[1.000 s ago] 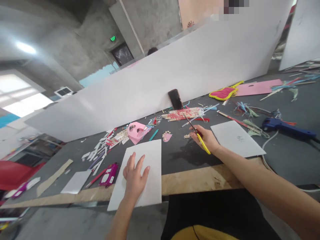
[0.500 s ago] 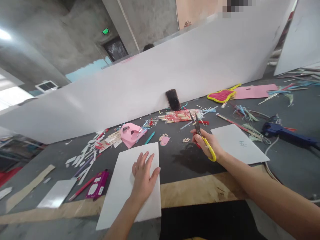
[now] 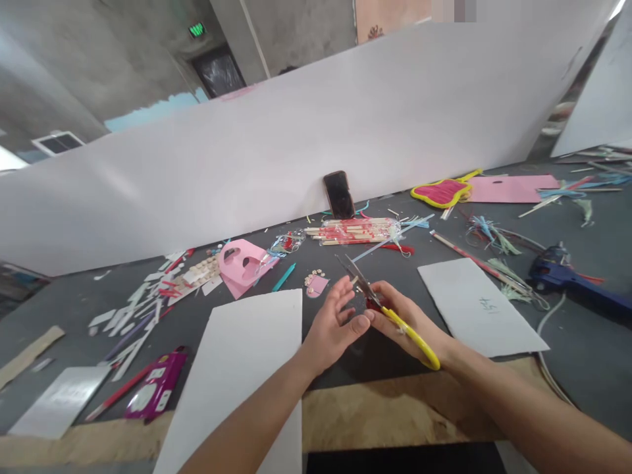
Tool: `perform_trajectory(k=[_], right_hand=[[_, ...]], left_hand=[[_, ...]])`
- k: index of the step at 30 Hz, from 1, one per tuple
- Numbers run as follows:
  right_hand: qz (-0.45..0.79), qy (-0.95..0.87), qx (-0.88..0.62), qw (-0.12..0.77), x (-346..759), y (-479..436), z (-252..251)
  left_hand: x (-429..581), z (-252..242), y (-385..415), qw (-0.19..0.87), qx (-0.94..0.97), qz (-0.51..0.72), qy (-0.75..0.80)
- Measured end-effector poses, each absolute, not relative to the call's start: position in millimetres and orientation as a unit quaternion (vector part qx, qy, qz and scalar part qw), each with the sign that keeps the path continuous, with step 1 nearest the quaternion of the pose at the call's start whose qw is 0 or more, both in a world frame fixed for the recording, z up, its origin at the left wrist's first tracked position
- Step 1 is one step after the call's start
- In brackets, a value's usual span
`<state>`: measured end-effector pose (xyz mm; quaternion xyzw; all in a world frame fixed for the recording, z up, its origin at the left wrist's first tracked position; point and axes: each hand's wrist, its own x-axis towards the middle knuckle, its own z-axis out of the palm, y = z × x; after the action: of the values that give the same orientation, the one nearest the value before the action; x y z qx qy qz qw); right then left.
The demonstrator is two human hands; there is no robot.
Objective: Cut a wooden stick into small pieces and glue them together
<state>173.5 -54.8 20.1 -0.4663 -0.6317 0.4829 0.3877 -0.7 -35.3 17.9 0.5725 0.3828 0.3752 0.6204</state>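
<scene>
My right hand (image 3: 409, 316) is closed around a pair of scissors (image 3: 411, 334) with yellow and red on the handles. The blades point away to the upper left and stand slightly apart. Close beside them is my left hand (image 3: 330, 332), its fingers loosely bent and apart, with nothing visible in it. Its thumb tip comes near or touches my right hand; I cannot tell which. A blank white board (image 3: 247, 355) lies under my left forearm. Beyond my left hand is a small pink heart-shaped piece (image 3: 316, 285) with tiny pale bits around it.
A phone (image 3: 338, 194) leans on the white partition (image 3: 247, 164). Before it lies a bag of red-and-cream sticks (image 3: 358, 230). A pink mask-like cutout (image 3: 241, 264) and a purple box (image 3: 158, 385) are leftward. A marked white board (image 3: 481, 306) and a blue glue gun (image 3: 573, 276) lie right.
My left hand has lifted off the white board and moved right to the scissors. The scissors have come lower and nearer, and the whole view has shifted a little.
</scene>
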Motion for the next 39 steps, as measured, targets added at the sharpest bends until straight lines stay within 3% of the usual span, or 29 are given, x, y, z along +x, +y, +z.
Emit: perform_trajectory(k=[3,9,15,19,27,30,36,39], right_hand=[[0.445,-0.62,-0.522,0.381,174.2,-54.0,22.1],[0.47,-0.649,-0.547,0.243,181.9,-48.2,22.5],[0.563,-0.617,-0.454,0.309,177.1,-51.0,25.1],[0.591,-0.618,-0.418,0.308,168.8,-55.7,32.4],[0.498,-0.682,-0.489,0.218,168.7,-54.4,49.0],[0.49,-0.682,-0.518,0.164,172.4,-58.0,52.4],[0.663,-0.522,-0.521,0.13,174.5,-74.2,37.1],[0.705,-0.484,-0.502,0.129,167.7,-77.1,33.3]], left_hand=[[-0.2,14.5,-29.8,0.6,0.585,0.393,0.378],[2.9,3.7,-32.1,0.624,0.577,0.384,0.361],[1.9,12.1,-37.9,0.703,0.513,0.36,0.336],[4.1,19.7,-47.8,0.753,0.477,0.337,0.301],[17.8,28.1,-63.6,0.779,0.417,0.332,0.329],[15.3,29.9,-64.8,0.747,0.429,0.35,0.369],[-8.8,21.5,-54.4,0.665,0.494,0.341,0.445],[-21.3,14.0,-44.6,0.535,0.623,0.327,0.468]])
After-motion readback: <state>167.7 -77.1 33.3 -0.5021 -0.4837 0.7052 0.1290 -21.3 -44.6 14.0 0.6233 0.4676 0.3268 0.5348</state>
